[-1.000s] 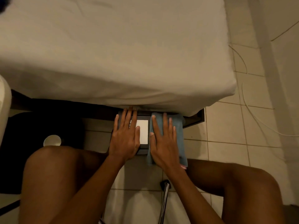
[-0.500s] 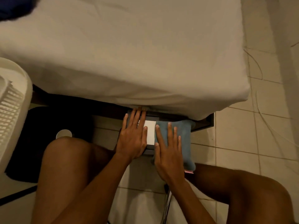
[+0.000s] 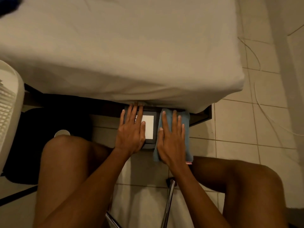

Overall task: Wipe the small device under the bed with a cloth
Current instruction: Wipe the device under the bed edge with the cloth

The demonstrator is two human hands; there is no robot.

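A small dark device (image 3: 148, 143) with a white label on top sits on the floor tiles, its far end under the edge of the bed (image 3: 131, 55). My left hand (image 3: 130, 137) lies flat on its left side, fingers stretched toward the bed. A blue cloth (image 3: 186, 122) is draped over the device's right side and hangs down toward me. My right hand (image 3: 171, 142) presses flat on that cloth, fingers spread. The device's right half is hidden beneath cloth and hand.
My bare knees frame the hands on both sides. A white slatted appliance (image 3: 9, 104) stands at far left beside a black mat (image 3: 32, 129) with a small white round cap (image 3: 62, 133). A chrome chair leg (image 3: 169, 203) is below. A thin cable (image 3: 263, 112) trails over the tiles.
The view swayed left and back. My right hand slid the cloth slightly toward me and then forward again on the device. My left hand stayed put.
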